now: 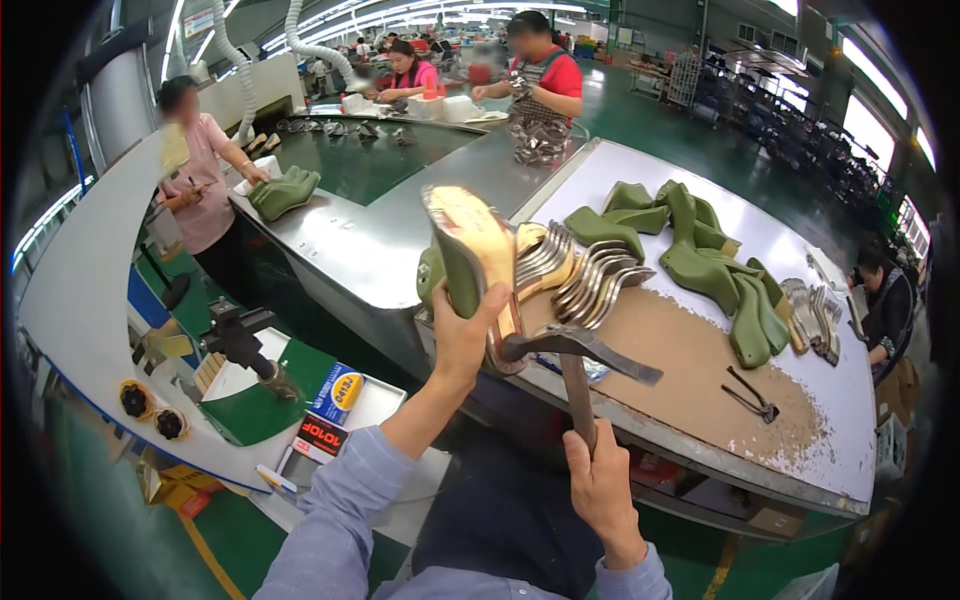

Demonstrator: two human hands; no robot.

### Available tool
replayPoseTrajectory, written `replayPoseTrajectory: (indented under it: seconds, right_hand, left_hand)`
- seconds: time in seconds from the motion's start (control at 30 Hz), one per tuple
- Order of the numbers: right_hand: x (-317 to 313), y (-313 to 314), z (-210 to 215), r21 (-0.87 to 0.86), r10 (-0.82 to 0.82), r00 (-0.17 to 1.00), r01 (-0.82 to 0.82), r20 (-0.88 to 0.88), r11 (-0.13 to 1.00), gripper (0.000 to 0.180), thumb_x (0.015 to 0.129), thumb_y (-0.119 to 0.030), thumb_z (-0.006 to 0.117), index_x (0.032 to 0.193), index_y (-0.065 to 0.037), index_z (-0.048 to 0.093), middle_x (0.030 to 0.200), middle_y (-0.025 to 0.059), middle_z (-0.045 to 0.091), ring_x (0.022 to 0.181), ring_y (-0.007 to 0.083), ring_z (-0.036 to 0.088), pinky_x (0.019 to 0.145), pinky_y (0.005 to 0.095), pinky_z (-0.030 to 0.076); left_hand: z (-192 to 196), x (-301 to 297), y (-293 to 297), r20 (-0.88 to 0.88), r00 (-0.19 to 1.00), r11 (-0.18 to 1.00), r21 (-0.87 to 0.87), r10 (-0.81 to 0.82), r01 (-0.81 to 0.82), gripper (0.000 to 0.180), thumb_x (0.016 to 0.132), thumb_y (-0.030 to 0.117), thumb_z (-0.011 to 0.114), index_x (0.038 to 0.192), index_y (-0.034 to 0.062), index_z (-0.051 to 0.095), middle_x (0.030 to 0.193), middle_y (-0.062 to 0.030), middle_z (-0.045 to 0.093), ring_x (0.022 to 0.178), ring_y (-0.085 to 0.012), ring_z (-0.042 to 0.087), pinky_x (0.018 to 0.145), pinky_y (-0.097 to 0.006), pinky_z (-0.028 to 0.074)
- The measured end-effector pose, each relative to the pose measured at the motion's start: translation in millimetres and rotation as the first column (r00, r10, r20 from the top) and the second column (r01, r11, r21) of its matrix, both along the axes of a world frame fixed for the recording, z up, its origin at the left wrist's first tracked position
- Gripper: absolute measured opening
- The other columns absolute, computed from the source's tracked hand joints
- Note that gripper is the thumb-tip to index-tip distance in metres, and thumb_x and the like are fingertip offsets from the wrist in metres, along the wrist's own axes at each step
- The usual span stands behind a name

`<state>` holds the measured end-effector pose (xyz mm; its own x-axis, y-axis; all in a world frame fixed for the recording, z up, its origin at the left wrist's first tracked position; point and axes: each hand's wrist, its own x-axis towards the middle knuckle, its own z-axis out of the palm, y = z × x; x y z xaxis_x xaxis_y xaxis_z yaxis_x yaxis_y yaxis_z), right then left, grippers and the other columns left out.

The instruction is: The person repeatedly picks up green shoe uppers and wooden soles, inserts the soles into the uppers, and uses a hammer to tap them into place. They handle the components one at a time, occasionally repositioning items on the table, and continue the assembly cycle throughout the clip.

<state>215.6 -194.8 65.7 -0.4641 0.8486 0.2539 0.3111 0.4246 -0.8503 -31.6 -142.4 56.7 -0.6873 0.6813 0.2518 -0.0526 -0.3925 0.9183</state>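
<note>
My left hand (462, 345) grips a green shoe last (458, 272), tilted so that the tan insole (474, 228) on its underside shows. In my right hand (603, 485) is the wooden handle of a hammer (578, 395). Its dark metal head, with a long flared tail, lies across the lower end of the last; I cannot tell whether they touch. Just beyond, several curved insoles with silvery edges (602, 285) stand in rows on the table. Fingers of both hands are wrapped round what they hold.
More green lasts (692, 250) lie on the worn white table (650, 385), with pincers (757, 398) nearer its front edge. To my left stand a clamp (240, 338) and small boxes (336, 392). A person in pink (205, 190) and one in red (548, 85) are across the metal bench (360, 255).
</note>
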Motion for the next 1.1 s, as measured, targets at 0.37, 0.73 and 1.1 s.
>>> replayPoseTrajectory:
  seconds: [0.37,0.73,1.1]
  right_hand:
    - [142.3,141.1,-100.3,0.529,-0.684,0.605,0.454,0.408,0.717,0.031,0.094,-0.014,0.064,0.123,-0.003,0.059,0.101,0.0204,0.066,0.094,0.0397,0.064,0.08,0.0482,0.05]
    - [132.0,160.5,-138.9,0.632,-0.699,0.536,0.346,0.474,0.693,0.04,0.093,-0.008,0.062,0.133,-0.007,0.056,0.112,0.0181,0.06,0.104,0.0381,0.057,0.09,0.0487,0.047]
    - [128.7,159.6,-126.5,0.629,-0.695,0.524,0.338,0.492,0.7,0.035,0.092,-0.008,0.062,0.127,-0.008,0.061,0.108,0.0163,0.061,0.099,0.0372,0.058,0.084,0.0485,0.048]
  left_hand:
    - [18.0,-155.9,11.4,-0.687,0.588,0.62,-0.25,0.427,-0.743,0.089,0.071,0.043,0.088,0.14,0.0051,0.045,0.132,-0.0211,0.052,0.123,-0.0374,0.054,0.103,-0.047,0.045]
    - [-84.5,-220.9,49.3,-0.914,0.387,0.754,-0.339,-0.121,-0.563,0.045,0.09,0.024,0.067,0.135,0.0257,0.061,0.123,-0.0238,0.058,0.11,-0.0451,0.057,0.097,-0.05,0.048]
    - [-84.3,-214.9,68.5,-0.895,0.431,0.628,-0.27,0.116,-0.73,0.065,0.073,0.051,0.084,0.109,-0.0022,0.072,0.137,-0.0245,0.054,0.124,-0.0395,0.056,0.102,-0.045,0.048]
